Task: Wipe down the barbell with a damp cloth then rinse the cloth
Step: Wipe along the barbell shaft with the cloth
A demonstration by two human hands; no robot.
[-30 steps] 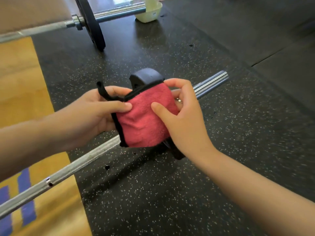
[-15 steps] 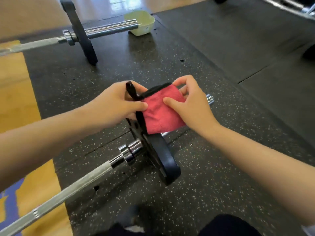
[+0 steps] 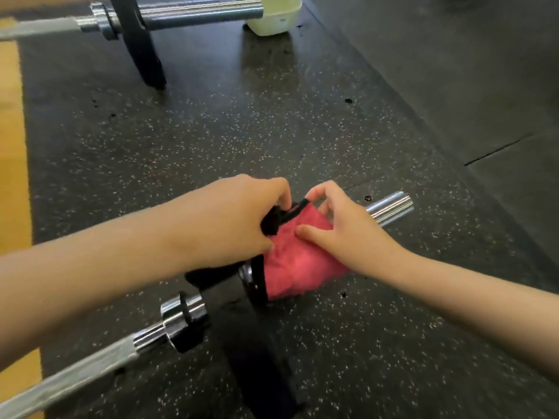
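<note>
Together, left hand (image 3: 239,219), right hand (image 3: 341,228) pinching cloth (image 3: 299,261)

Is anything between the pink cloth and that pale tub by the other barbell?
Only bare rubber floor shows between the cloth and the tub; the other barbell's sleeve ends at the tub's left edge, off the direct path.
</note>
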